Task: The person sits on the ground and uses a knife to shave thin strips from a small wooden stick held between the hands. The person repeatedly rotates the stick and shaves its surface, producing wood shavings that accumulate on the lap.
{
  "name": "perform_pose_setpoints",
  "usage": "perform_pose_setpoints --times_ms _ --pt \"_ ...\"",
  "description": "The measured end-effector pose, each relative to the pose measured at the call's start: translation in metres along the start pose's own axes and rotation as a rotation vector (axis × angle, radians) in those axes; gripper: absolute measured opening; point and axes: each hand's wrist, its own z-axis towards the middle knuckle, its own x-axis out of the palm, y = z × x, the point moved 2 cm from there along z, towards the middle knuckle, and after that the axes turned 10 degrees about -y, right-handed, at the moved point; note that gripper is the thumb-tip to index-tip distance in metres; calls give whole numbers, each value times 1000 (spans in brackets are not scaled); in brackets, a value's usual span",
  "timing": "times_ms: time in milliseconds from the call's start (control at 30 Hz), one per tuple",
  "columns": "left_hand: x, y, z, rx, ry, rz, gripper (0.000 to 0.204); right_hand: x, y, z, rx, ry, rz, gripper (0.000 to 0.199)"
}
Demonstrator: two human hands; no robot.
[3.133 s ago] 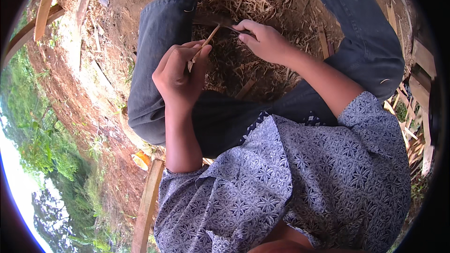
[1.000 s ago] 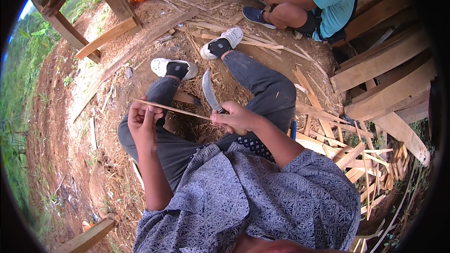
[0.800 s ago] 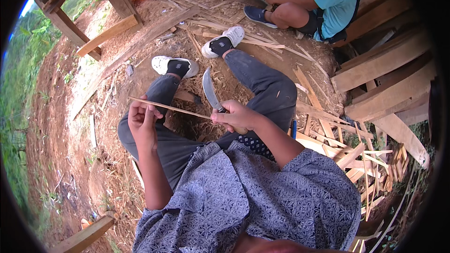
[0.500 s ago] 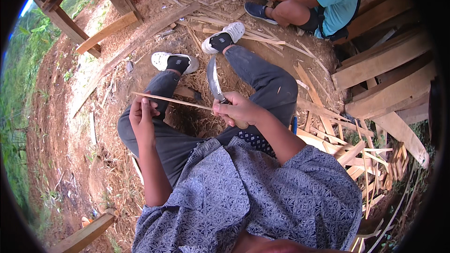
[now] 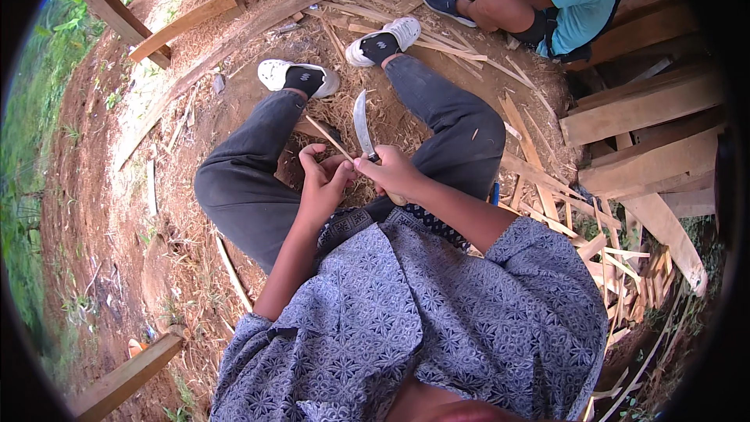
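"Where is the thin wooden stick (image 5: 329, 136)?"
"Between the bent knees (image 5: 486, 126), slanting, its near end at the thumb of the right hand (image 5: 391, 172)."
"What does that hand hold?"
"A curved knife (image 5: 361, 125), fingers closed around the handle, blade pointing forward, just right of the stick."
"And the left hand (image 5: 322, 184)?"
"Curled beside the stick's near end, close to the right hand; I cannot tell whether it grips."
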Motion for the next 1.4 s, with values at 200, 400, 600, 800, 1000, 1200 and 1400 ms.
perform_pose_setpoints --times_ms 200,400,600,800,1000,1200,1400 --pt "-15 24 5 36 2 127 27 1 -8 -13 34 72 -48 35" --pt "-33 24 13 90 -139 196 26 -63 -10 -53 75 -152 91 32" --pt "-47 -6 11 153 -259 165 34 -177 -61 -106 -18 -903 260 42" --pt "-57 -19 39 194 -126 274 34 -245 -239 -187 535 -1105 162 34" --pt "-78 -43 64 351 -107 375 33 -192 -309 -233 604 -1041 -360 35" --pt "-93 -49 67 326 -189 378 48 -178 -313 -234 572 -1174 -463 29" --pt "-94 -55 51 402 -256 413 46 -192 -286 -207 459 -1345 -491 26"
